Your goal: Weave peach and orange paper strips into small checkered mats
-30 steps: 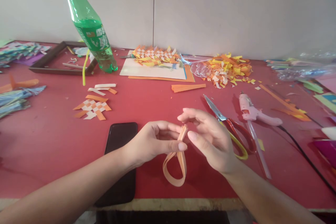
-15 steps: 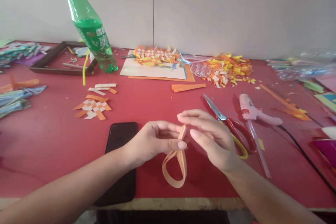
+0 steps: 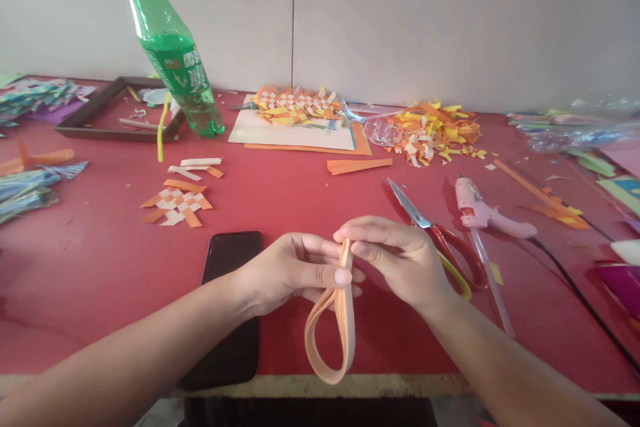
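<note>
Pale orange paper strips (image 3: 348, 320), stacked and bent into a loop, hang over the front of the red table. My left hand (image 3: 300, 270) pinches the strips below their upper ends, thumb on the near side and fingers behind. At the top, my right hand (image 3: 395, 257) has its thumb and fingertips closed around the strip ends. A black phone (image 3: 231, 347) lies partly under my left forearm. Just beyond my right hand are scissors (image 3: 430, 227) with red and yellow handles, blades pointing away.
A pink glue gun (image 3: 480, 210) with a cord lies at the right. Woven orange-and-white paper (image 3: 180, 205) rests at the left. A green bottle (image 3: 175, 67) stands by a dark frame (image 3: 95, 107). Paper scraps (image 3: 435, 130) are heaped at the back.
My right thumb and fingers have closed onto the top of the strips, moving left. The loop hangs slightly lower and looks longer. My left hand keeps its pinch.
</note>
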Demonstrator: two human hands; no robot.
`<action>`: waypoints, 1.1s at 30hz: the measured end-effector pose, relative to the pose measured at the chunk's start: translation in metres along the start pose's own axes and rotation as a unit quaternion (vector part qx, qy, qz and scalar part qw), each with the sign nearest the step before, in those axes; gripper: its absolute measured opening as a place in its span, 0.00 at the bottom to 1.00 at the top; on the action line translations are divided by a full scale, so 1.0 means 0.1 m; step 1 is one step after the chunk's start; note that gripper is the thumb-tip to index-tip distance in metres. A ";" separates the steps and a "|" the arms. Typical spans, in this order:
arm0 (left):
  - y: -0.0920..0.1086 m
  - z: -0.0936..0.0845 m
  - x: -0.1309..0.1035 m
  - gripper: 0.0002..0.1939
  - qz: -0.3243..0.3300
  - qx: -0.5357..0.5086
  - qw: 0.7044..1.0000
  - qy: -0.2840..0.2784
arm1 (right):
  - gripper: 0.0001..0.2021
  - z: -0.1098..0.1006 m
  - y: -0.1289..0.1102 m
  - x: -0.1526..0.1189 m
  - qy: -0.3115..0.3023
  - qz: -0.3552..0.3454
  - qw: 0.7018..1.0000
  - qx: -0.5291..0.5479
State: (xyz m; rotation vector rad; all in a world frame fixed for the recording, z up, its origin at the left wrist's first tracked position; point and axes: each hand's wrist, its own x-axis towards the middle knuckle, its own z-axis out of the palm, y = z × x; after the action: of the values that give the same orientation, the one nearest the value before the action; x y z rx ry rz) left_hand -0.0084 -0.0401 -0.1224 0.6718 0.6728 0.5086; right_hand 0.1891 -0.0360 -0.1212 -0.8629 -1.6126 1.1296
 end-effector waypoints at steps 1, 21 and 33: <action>0.00 0.00 0.00 0.12 -0.002 0.000 1.000 -0.001 | 0.15 0.00 0.00 0.00 0.002 0.009 1.000 0.005; -0.02 0.02 0.05 0.16 0.055 -0.104 0.993 0.015 | 0.10 0.01 0.02 0.00 0.053 0.049 0.996 0.043; -0.01 0.04 0.04 0.15 0.067 -0.106 0.991 0.045 | 0.06 0.08 -0.01 -0.03 0.050 0.038 0.996 0.061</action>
State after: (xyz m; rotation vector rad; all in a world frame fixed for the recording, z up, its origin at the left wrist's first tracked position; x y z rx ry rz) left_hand -0.0026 -0.0395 -0.1220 0.4982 0.6509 0.7279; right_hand 0.1820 -0.0413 -0.1224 -0.8915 -1.4247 1.2059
